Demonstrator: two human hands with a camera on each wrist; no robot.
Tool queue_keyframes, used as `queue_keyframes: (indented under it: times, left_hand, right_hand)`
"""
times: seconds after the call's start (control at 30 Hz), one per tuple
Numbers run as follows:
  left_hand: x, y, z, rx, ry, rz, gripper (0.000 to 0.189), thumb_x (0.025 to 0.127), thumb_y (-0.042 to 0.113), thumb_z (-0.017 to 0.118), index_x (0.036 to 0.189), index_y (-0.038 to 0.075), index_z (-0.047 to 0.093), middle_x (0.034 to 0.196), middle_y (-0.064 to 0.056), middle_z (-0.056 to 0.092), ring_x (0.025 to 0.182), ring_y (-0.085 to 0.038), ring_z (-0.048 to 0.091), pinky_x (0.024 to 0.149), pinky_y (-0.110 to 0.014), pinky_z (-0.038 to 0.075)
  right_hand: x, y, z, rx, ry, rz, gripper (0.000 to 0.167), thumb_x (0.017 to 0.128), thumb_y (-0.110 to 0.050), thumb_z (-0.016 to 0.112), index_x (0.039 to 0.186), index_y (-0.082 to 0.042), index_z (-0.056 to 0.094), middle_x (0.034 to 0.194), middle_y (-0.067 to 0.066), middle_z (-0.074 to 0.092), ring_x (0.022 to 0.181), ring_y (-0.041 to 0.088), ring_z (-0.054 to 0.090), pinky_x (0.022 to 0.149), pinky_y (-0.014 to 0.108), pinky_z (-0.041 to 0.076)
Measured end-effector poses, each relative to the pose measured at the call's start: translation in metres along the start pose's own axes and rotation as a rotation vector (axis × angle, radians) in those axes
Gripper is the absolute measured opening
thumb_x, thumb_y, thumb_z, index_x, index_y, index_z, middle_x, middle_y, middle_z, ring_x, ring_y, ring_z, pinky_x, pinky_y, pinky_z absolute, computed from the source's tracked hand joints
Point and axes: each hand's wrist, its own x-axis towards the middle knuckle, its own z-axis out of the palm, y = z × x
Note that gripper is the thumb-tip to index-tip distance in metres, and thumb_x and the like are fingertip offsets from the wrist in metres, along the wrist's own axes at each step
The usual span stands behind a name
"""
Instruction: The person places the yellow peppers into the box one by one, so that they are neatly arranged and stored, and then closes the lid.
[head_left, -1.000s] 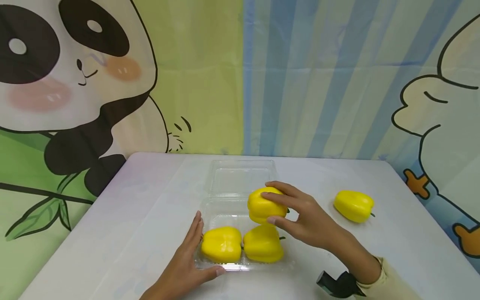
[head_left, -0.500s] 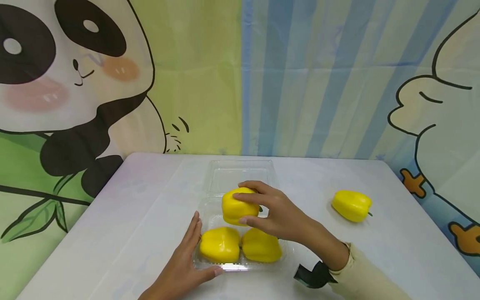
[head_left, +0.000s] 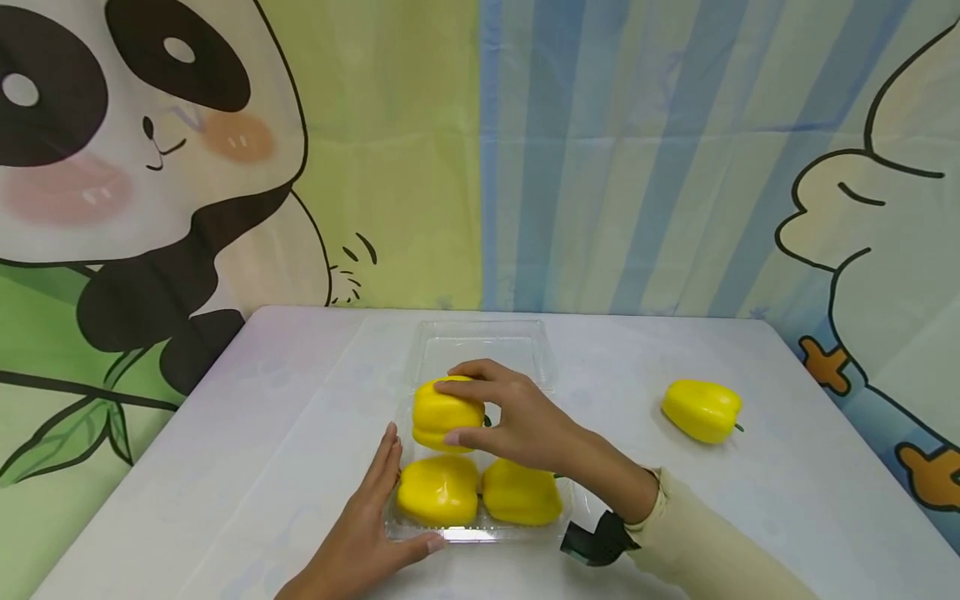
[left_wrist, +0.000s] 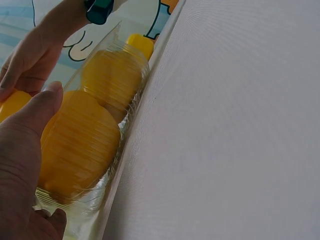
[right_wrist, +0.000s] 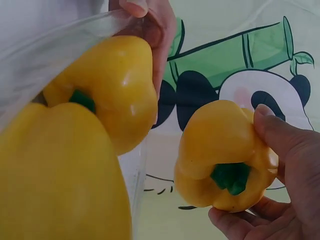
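Note:
My right hand (head_left: 525, 419) grips a yellow bell pepper (head_left: 444, 417) between thumb and fingers, over the back left of a clear plastic clamshell box (head_left: 480, 535). In the right wrist view, the green stem of this held pepper (right_wrist: 225, 150) faces the camera. Side by side in the front of the box lie two more yellow peppers, a left one (head_left: 438, 492) and a right one (head_left: 522, 493). My left hand (head_left: 362, 517) rests against the box's left side, fingers straight along the wall and thumb at the front corner.
Another yellow bell pepper (head_left: 702, 411) lies on the white table (head_left: 637, 358) to the right. The box's clear lid (head_left: 483, 346) lies folded open behind it. A cartoon-printed curtain (head_left: 600, 167) hangs beyond the table's back edge.
My right hand has carried its yellow bell pepper leftward, from above the right side of the box to its back left. The left hand stays at the box's side.

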Motion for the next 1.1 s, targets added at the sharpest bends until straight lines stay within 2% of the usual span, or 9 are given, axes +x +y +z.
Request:
queue_keyframes:
  times: [0.1, 0.23, 0.4, 0.63, 0.9, 1.1]
  left_hand:
    - [0.000, 0.000, 0.000, -0.005, -0.012, -0.014, 0.118, 0.073, 0.060, 0.077, 0.153, -0.003, 0.018, 0.163, 0.002, -0.004, 0.145, -0.028, 0.015, 0.106, -0.048, 0.026]
    - [-0.001, -0.001, 0.000, -0.038, -0.029, -0.024, 0.117, 0.074, 0.058, 0.077, 0.155, 0.002, 0.014, 0.163, 0.004, -0.005, 0.145, -0.026, 0.011, 0.107, -0.052, 0.025]
    - [-0.002, -0.002, 0.001, -0.048, -0.024, 0.004, 0.116, 0.075, 0.057, 0.077, 0.156, 0.009, 0.009, 0.162, 0.007, -0.008, 0.146, -0.026, 0.010, 0.107, -0.052, 0.025]
    - [-0.002, -0.004, 0.001, -0.034, 0.005, 0.072, 0.116, 0.076, 0.052, 0.079, 0.155, 0.004, 0.010, 0.163, 0.005, -0.008, 0.146, -0.026, 0.012, 0.106, -0.047, 0.026]
    - [-0.001, -0.002, -0.001, -0.041, 0.000, 0.055, 0.116, 0.074, 0.052, 0.080, 0.153, -0.002, 0.015, 0.163, 0.003, -0.006, 0.145, -0.028, 0.014, 0.106, -0.048, 0.028]
    - [0.000, -0.001, -0.001, -0.040, 0.006, 0.054, 0.117, 0.072, 0.053, 0.081, 0.153, -0.003, 0.017, 0.163, -0.002, -0.003, 0.145, -0.028, 0.014, 0.106, -0.047, 0.028]
  right_hand:
    - [0.004, 0.000, 0.004, 0.015, -0.019, 0.006, 0.053, 0.087, -0.034, 0.074, 0.134, -0.014, 0.061, 0.135, 0.005, 0.052, 0.114, 0.016, 0.054, 0.095, 0.029, 0.048]
    - [0.007, -0.001, 0.009, 0.033, -0.068, 0.009, 0.051, 0.087, -0.033, 0.074, 0.132, -0.012, 0.063, 0.136, 0.007, 0.052, 0.105, 0.016, 0.056, 0.085, 0.025, 0.051]
    - [0.010, -0.001, 0.014, 0.018, -0.125, 0.023, 0.050, 0.086, -0.032, 0.076, 0.130, -0.012, 0.064, 0.136, 0.009, 0.051, 0.105, 0.018, 0.056, 0.083, 0.026, 0.053]
    - [0.021, 0.006, 0.018, 0.013, -0.149, 0.049, 0.051, 0.083, -0.028, 0.079, 0.130, -0.012, 0.064, 0.134, 0.008, 0.053, 0.107, 0.018, 0.055, 0.083, 0.021, 0.051]
    - [0.030, 0.019, 0.020, 0.004, -0.157, 0.097, 0.052, 0.082, -0.029, 0.080, 0.129, -0.013, 0.065, 0.132, 0.009, 0.054, 0.102, 0.019, 0.056, 0.082, 0.023, 0.050]
    - [0.031, 0.025, 0.025, 0.030, -0.201, 0.138, 0.050, 0.084, -0.026, 0.078, 0.130, -0.015, 0.064, 0.135, 0.009, 0.052, 0.109, 0.019, 0.055, 0.088, 0.025, 0.049]
